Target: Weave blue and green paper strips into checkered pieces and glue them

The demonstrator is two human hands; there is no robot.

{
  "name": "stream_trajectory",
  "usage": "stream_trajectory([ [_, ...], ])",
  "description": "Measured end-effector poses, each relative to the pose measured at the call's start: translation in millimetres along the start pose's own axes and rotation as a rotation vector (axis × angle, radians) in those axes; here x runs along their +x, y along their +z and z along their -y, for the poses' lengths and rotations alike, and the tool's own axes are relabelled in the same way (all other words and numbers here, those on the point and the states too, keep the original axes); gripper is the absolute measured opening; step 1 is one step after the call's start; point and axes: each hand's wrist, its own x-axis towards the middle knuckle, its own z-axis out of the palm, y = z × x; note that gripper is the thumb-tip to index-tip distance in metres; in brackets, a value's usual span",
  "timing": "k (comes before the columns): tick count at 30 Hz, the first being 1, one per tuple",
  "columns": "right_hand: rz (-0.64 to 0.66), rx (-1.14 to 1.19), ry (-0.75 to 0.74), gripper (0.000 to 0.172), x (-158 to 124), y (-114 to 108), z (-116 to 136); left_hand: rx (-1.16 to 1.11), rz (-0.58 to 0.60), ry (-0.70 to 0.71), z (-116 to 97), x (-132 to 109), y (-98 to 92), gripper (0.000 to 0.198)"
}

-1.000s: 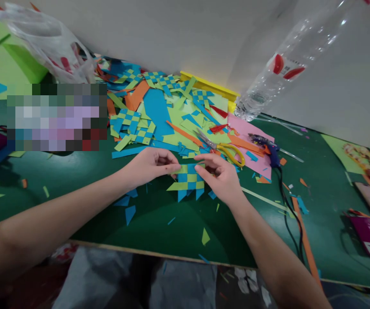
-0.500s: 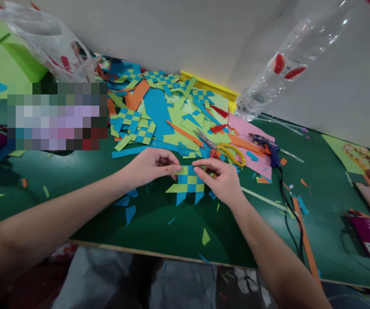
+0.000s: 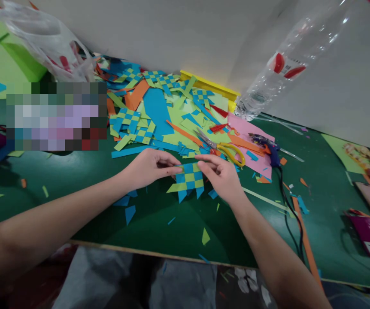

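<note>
A small woven paper piece [image 3: 189, 177], checkered in blue and light green with pointed strip ends, is held up between both hands above the green table. My left hand [image 3: 154, 167] pinches its upper left corner with thumb and fingers. At its upper right edge, my right hand [image 3: 219, 174] has the thumb and index finger closed on the paper. Just beyond the hands lie scissors with yellow handles [image 3: 232, 153], blades pointing away to the left. Similar woven pieces [image 3: 130, 122] lie in the heap of paper behind my left hand.
A blue glue gun [image 3: 271, 154] with a black cord rests on pink paper at the right. Behind it a clear plastic bottle [image 3: 268, 81] leans along the wall. A plastic bag [image 3: 50, 43] stands at the back left. Paper scraps dot the green table [image 3: 107, 227].
The woven piece has turned slightly, showing more of its top right part. My right hand's fingers have shifted a little to the right along its edge.
</note>
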Motion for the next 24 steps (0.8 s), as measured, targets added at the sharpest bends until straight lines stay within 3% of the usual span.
stream_trajectory([
  [4, -0.021, 0.117, 0.095, 0.038, 4, -2, -4, -0.042, -0.097, -0.026, -2, -1, -1.8, 0.027],
  [9, 0.095, 0.163, 0.086, 0.032, 2, -2, 1, -0.068, -0.176, -0.045, -6, -2, -2.1, 0.032],
  [18, 0.119, 0.106, 0.058, 0.028, 1, -2, 7, -0.001, -0.174, -0.053, -5, -1, -2.1, 0.027],
  [24, 0.001, 0.176, 0.104, 0.031, 2, 0, 1, -0.009, -0.167, -0.052, -6, -2, -2.3, 0.029],
])
